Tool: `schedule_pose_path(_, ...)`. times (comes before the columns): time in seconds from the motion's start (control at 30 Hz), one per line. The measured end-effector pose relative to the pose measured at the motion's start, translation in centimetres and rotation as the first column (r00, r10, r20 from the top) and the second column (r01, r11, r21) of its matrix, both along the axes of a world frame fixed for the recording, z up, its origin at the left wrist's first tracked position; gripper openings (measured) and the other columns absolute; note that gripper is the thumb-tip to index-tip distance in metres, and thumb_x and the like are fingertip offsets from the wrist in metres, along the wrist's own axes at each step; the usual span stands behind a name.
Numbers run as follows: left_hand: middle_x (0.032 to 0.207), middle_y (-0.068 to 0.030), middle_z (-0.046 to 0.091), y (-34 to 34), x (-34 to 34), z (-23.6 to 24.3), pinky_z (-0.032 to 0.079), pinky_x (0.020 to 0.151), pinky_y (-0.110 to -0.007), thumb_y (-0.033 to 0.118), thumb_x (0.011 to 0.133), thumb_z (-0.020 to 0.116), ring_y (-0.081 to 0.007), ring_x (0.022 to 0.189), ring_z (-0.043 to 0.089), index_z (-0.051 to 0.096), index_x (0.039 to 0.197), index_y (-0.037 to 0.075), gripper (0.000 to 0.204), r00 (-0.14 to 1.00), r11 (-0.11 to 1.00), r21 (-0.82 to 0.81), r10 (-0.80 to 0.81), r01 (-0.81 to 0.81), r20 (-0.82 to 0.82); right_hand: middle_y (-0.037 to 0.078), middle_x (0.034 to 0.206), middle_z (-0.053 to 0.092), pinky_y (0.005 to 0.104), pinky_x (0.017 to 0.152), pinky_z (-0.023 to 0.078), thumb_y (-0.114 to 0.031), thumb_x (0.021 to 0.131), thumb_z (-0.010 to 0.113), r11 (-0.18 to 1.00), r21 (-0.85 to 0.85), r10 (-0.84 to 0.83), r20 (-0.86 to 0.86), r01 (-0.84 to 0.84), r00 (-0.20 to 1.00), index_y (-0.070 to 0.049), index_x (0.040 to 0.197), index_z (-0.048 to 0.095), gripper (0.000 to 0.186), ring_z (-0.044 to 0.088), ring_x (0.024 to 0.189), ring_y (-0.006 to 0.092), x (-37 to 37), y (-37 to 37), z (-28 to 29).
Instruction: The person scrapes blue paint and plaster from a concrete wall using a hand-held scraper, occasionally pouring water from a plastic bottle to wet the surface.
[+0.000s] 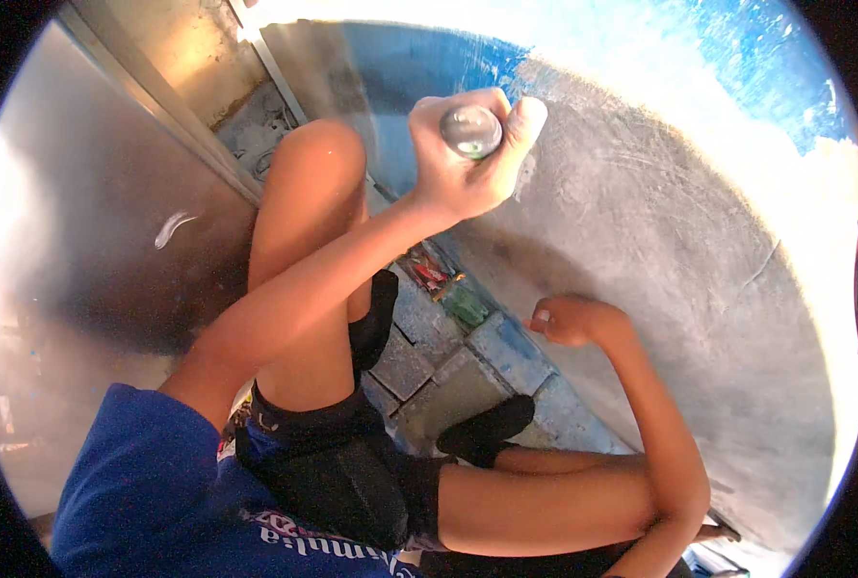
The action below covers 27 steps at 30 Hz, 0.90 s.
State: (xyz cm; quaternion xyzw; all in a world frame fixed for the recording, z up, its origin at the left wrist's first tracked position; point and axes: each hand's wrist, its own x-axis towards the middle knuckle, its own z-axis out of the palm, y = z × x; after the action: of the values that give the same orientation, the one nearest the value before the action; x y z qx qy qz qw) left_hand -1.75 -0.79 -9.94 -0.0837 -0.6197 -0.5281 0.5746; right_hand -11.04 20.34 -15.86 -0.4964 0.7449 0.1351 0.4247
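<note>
My left hand [468,159] is raised in front of the wall, its fingers wrapped round a clear, round-ended object [470,132]. I see that object end-on, with a little green at its lower edge; its length is hidden, so its kind is unclear. Lower and to the right, my right hand [575,321] hangs close in front of the wall. Its fingers are curled together with the thumb against them. Whatever lies inside those fingers, if anything, is hidden.
The wall [641,241] has a rough grey surface with blue paint above. A shiny metal panel [92,241] stands at my left. Red [427,274] and green [465,302] packets lie on the blue-grey tiled floor [458,385] by the wall. My bent legs frame this floor.
</note>
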Motion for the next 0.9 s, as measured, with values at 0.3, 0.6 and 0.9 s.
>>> schedule_pose_path(0.3, 0.044, -0.0082, 0.039, 2.8, -0.6, -0.9, 0.032, 0.042, -0.030, 0.018, 0.076, 0.077, -0.0186, 0.036, 0.042, 0.052, 0.054, 0.007, 0.036, 0.963, 0.940, -0.342, 0.108, -0.017, 0.247, 0.022, 0.112, 0.064, 0.0432, 0.090, 0.046, -0.052, 0.094, 0.044, 0.992, 0.107, 0.076, -0.154, -0.060, 0.985, -0.005, 0.113, 0.063, 0.054, 0.059, 0.107, 0.0372, 0.8, -1.3, 1.7)
schedule_pose_path(0.6, 0.052, -0.0242, 0.053, 4.9, 4.9, -1.7, 0.047, 0.054, -0.047, 0.062, 0.080, 0.057, -0.0409, 0.053, 0.058, 0.060, 0.057, -0.003, 0.069, 0.531, 0.507, -0.435, -0.054, 0.744, 0.846, 0.022, 0.113, 0.062, 0.0434, 0.089, 0.046, -0.018, 0.087, 0.052, 0.977, -0.185, -0.111, -0.009, 0.107, 0.994, -0.006, 0.115, 0.061, 0.031, 0.059, 0.104, 0.0382, 0.9, -0.5, 7.4)
schedule_pose_path(0.9, 0.049, -0.0203, 0.050, 10.0, 6.4, -1.7, 0.043, 0.047, -0.046, 0.047, 0.071, 0.059, -0.0380, 0.050, 0.055, 0.055, 0.050, -0.001, 0.053, 0.716, 0.337, -0.634, -0.256, 0.696, 0.650, 0.011, 0.107, 0.065, 0.0322, 0.081, 0.049, -0.027, 0.098, 0.051, 0.846, -0.263, -0.444, 0.136, 0.464, 0.886, -0.004, 0.125, 0.055, 0.036, 0.061, 0.096, 0.0194, 2.9, 3.9, 16.5)
